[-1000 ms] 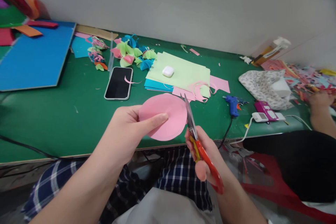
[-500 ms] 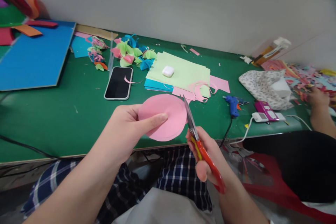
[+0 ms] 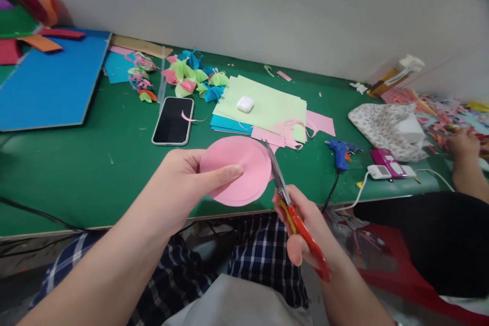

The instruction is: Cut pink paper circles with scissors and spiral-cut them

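A round piece of pink paper (image 3: 240, 188) is pinched in my left hand (image 3: 179, 183), thumb on top and fingers hidden beneath. My right hand (image 3: 305, 219) grips a pair of scissors (image 3: 281, 183) with red and yellow handles. The blades point away from me along the circle's right edge; whether they touch the paper is hard to make out. Beyond the circle lie curled pink paper offcuts (image 3: 292, 135) and a stack of light green sheets (image 3: 267, 99), with a white rounded case (image 3: 245, 104) on top.
A phone (image 3: 173, 121) lies left of the stack, near folded paper pieces (image 3: 191, 74). Far left is a blue board (image 3: 53, 86). Rightward are a blue glue gun (image 3: 339, 154), a purple device (image 3: 389, 162), a patterned cloth (image 3: 376, 122) and another person's hand (image 3: 464, 143) among paper scraps.
Both hands stay nearly in place. My left hand and the pink circle have shifted very slightly left, while my right hand and the scissors sit a touch farther right.
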